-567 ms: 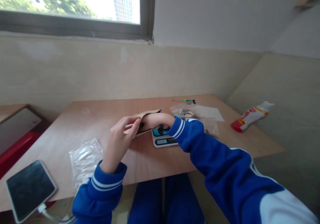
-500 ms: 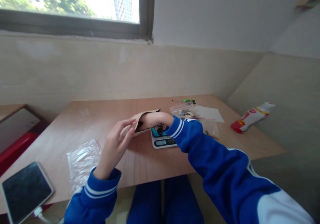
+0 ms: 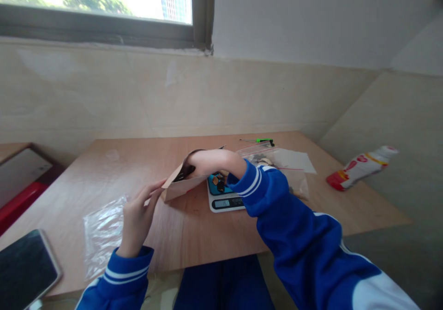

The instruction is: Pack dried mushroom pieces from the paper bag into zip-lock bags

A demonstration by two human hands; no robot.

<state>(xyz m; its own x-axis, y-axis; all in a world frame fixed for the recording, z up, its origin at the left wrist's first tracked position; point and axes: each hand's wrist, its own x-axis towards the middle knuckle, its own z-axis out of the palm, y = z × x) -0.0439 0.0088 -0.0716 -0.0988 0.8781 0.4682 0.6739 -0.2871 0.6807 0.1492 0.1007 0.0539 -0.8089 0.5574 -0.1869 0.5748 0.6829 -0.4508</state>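
A brown paper bag [image 3: 175,191] lies on its side on the table with its mouth held apart and dark contents inside. My left hand [image 3: 140,213] pinches the near left edge of its mouth between thumb and fingers. Into the opening reaches my right hand [image 3: 204,161], whose fingers are hidden in the bag, so what they hold cannot be seen. Just right of the bag, partly under my right forearm, is a white kitchen scale [image 3: 226,204] with a lit display. On its blue plate sit small dark and orange-brown pieces [image 3: 218,181].
A clear plastic bag [image 3: 104,236] and a phone or tablet [image 3: 26,271] lie at left. Behind my right sleeve are zip bags of small parts [image 3: 263,157], white paper [image 3: 297,160] and a green-handled screwdriver [image 3: 263,140]. A red-and-white bottle [image 3: 362,168] stands tilted in view at right.
My left hand has shifted left and down, from beside the bag's mouth to its corner edge. The bag's mouth now shows wider, with my right hand still inside.
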